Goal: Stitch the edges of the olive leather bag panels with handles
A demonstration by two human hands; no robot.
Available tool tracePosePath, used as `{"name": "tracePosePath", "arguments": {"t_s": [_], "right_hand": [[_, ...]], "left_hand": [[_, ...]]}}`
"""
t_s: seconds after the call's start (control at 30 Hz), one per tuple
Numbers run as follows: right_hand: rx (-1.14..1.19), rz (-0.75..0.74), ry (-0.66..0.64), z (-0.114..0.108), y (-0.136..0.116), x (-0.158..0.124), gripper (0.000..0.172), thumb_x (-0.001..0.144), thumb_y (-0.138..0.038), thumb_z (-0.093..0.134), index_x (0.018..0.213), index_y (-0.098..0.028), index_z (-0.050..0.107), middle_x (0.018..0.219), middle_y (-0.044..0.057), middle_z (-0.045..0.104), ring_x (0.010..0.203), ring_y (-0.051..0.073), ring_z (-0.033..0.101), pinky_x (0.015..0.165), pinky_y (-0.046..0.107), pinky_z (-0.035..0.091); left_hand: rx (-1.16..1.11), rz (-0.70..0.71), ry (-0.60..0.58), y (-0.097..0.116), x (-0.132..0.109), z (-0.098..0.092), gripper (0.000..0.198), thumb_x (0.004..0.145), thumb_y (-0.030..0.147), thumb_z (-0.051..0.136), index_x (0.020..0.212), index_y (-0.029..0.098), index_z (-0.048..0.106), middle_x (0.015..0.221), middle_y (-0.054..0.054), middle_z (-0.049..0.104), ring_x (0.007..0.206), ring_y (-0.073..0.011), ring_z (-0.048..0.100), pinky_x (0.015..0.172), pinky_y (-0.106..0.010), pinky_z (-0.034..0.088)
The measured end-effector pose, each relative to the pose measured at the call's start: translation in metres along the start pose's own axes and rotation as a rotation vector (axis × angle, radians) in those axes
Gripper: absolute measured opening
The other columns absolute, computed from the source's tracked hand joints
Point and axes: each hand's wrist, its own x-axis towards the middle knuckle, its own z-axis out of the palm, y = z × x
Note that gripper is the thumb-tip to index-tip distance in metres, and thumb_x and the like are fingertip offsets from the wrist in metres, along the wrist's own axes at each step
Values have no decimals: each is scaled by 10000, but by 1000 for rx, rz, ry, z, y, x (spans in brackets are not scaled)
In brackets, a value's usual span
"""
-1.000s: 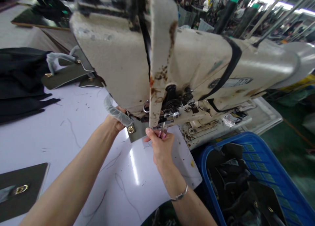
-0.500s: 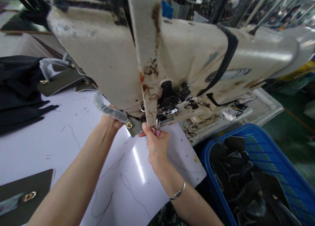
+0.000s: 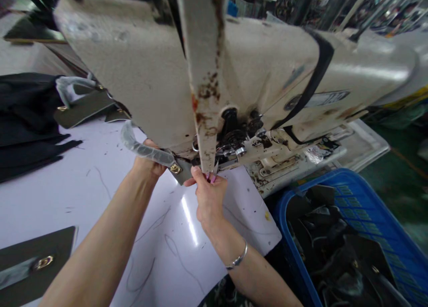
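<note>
A dark olive bag panel (image 3: 183, 175) with a gold fitting and a plastic-wrapped handle (image 3: 143, 149) lies at the needle end of a worn, rust-spotted sewing machine (image 3: 147, 75). My left hand (image 3: 150, 164) is closed at the panel's left side, under the handle, its fingertips partly hidden. On the near edge, my right hand (image 3: 210, 192) has thumb and forefinger at the panel. Pink-handled scissors (image 3: 211, 178) sit tucked in that same hand, their metal tip pointing up. The machine's upright bar hides the needle area.
A blue basket (image 3: 284, 209) holding several dark bag pieces stands at the right. Another olive panel (image 3: 60, 244) lies at the lower left of the white table (image 3: 174, 271). Black fabric strips (image 3: 30, 124) and more panels (image 3: 87, 108) are at the far left. Loose threads litter the tabletop.
The view has shifted slightly. My right hand has moved a little leftward along the panel's edge; the panel and my left hand stay at nearly the same place by the machine.
</note>
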Motion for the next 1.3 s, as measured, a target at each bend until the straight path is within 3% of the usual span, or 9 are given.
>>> {"name": "tracePosePath", "arguments": {"t_s": [0.2,0.4,0.57,0.77,0.9,1.03,1.17,1.23,1.3], "right_hand": [[-35,-18,-10,0,-1,-2,413,824,-429,752,498,-197,650,471,-16,561,497,121,472,537,271,359],[-125,-52,-70,-9,4,1,491,860,-488,714,470,-202,632,471,2,577,507,133,512,571,281,397],[-159,-60,-109,-16,4,4,497,867,-501,705,479,-202,624,467,2,586,470,118,460,555,278,378],[-287,-156,-206,-27,-7,1,543,860,-527,697,440,-205,574,435,-25,493,466,104,433,539,265,347],[-336,-179,-275,-40,-11,5,533,851,-498,695,439,-204,528,416,-38,449,444,92,394,512,263,309],[-316,-117,-335,-52,-14,19,466,802,-455,727,484,-208,492,429,-50,436,433,84,353,478,267,245],[-292,-71,-388,-57,-20,34,400,729,-415,761,519,-212,488,471,-62,407,461,81,317,483,272,211],[-283,-54,-378,-58,-21,40,372,696,-408,781,546,-212,503,508,-59,411,486,85,318,491,272,210],[-278,-36,-363,-58,-20,43,361,683,-406,793,572,-213,508,540,-57,410,506,87,311,497,271,206]], "left_hand": [[28,132,126,7,-18,8,295,529,99,733,823,126,715,755,-85,761,907,-262,733,909,-397,625],[38,176,209,5,-33,7,274,558,95,776,821,120,705,775,-72,758,905,-255,740,906,-393,628],[55,136,350,-1,-38,-4,236,556,122,812,766,84,710,757,-84,741,829,-238,723,885,-402,634],[64,138,441,-8,-62,-8,353,564,164,893,863,89,722,867,-58,754,750,-177,686,828,-366,638],[71,99,446,-18,-92,-5,344,605,135,873,911,128,715,888,-18,746,728,-135,671,750,-273,628],[5,50,536,-35,-118,3,296,697,85,804,967,163,711,948,4,735,792,-121,687,702,-208,612],[-64,18,620,-49,-134,15,152,770,93,768,877,171,692,883,26,714,740,-93,667,704,-189,615],[-40,-14,615,-52,-141,14,139,782,122,772,865,188,682,881,34,715,729,-96,669,678,-189,613],[70,-123,521,-49,-151,5,125,814,247,781,876,194,687,907,-4,734,745,-142,698,664,-250,629]]}}
